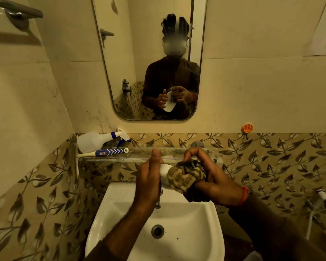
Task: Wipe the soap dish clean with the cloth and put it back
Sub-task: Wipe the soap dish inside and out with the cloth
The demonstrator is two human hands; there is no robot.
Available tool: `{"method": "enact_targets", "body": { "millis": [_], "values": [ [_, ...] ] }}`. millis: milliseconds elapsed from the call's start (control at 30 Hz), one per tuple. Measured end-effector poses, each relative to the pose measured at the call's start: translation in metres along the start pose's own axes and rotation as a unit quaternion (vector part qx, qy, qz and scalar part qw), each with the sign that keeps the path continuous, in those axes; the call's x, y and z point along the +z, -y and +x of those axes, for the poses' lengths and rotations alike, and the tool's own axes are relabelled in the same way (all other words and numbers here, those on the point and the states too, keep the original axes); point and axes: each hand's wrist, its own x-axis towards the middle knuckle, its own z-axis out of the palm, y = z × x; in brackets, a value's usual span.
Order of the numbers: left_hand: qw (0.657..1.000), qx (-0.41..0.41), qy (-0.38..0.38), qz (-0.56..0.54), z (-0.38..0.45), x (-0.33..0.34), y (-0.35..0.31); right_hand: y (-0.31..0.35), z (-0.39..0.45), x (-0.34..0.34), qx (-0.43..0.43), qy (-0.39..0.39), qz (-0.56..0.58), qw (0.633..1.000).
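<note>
In the middle of the frame, above the white sink [120, 200], the left hand [149, 178] holds the white soap dish [165, 176] on edge, palm flat along its side, thumb up and fingers wrapped behind it. The right hand [213, 178] is closed on the checked cloth [184, 176], fingers bunched over the wad and pressing it against the dish's face, so most of the dish is covered and only its left rim shows. This looks like the wiping step itself, partway through. To do it well, the left hand should brace firmly while the cloth is drawn along the full length of the dish, then worked into the rim and any ridges — turning the dish to reach its underside, which cannot be seen here. Keeping it over the basin means any drips fall there. The sink bowl holds no water; a few dark specks lie near the drain [157, 231]. On the glass shelf [139, 157] at centre left lie a spray bottle [94, 141] on its side and a blue-and-white tube [109, 152]; the shelf's right part looks free for the dish's return
</note>
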Motion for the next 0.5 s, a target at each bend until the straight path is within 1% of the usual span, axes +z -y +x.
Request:
{"method": "enact_targets", "body": {
  "millis": [33,67,100,133,200,233,267,300,333,400,433,500],
  "values": [
    [0.996,-0.061,-0.004,-0.058,0.001,0.002,-0.002,0.000,0.000,0.001,-0.020,-0.015,0.008,1.000],
    [0.983,-0.124,0.008,-0.132,0.002,0.003,-0.004,-0.001,0.001,0.002,-0.034,-0.028,0.012,0.999],
    [0.962,-0.177,0.031,-0.207,0.003,0.005,-0.006,-0.001,0.001,0.004,-0.041,-0.036,0.013,0.998],
    [0.940,-0.216,0.044,-0.259,0.003,0.006,-0.006,-0.002,0.002,0.006,-0.042,-0.042,0.014,0.998],
    [0.911,-0.268,0.046,-0.310,0.003,0.006,-0.007,-0.004,0.002,0.007,-0.037,-0.047,0.003,0.998],
    [0.906,-0.278,0.051,-0.315,0.003,0.006,-0.006,-0.004,0.003,0.006,-0.034,-0.048,-0.011,0.998],
    [0.909,-0.274,0.058,-0.309,0.003,0.006,-0.004,-0.005,0.003,0.004,-0.029,-0.048,-0.028,0.998],
    [0.920,-0.256,0.063,-0.290,0.003,0.007,-0.002,-0.004,0.003,0.003,-0.023,-0.044,-0.046,0.998],
    [0.940,-0.223,0.058,-0.251,0.004,0.006,0.002,-0.004,0.002,0.001,-0.016,-0.040,-0.066,0.997],
    [0.982,-0.121,0.041,-0.138,0.007,0.005,0.005,-0.006,0.002,0.000,0.007,-0.030,-0.110,0.993],
    [0.995,-0.060,0.033,-0.071,0.006,0.004,0.004,-0.007,0.002,0.001,0.019,-0.023,-0.115,0.993],
    [0.998,0.040,0.021,0.038,0.004,0.007,0.000,-0.010,0.001,0.004,0.034,-0.021,-0.104,0.994]
  ]
}}
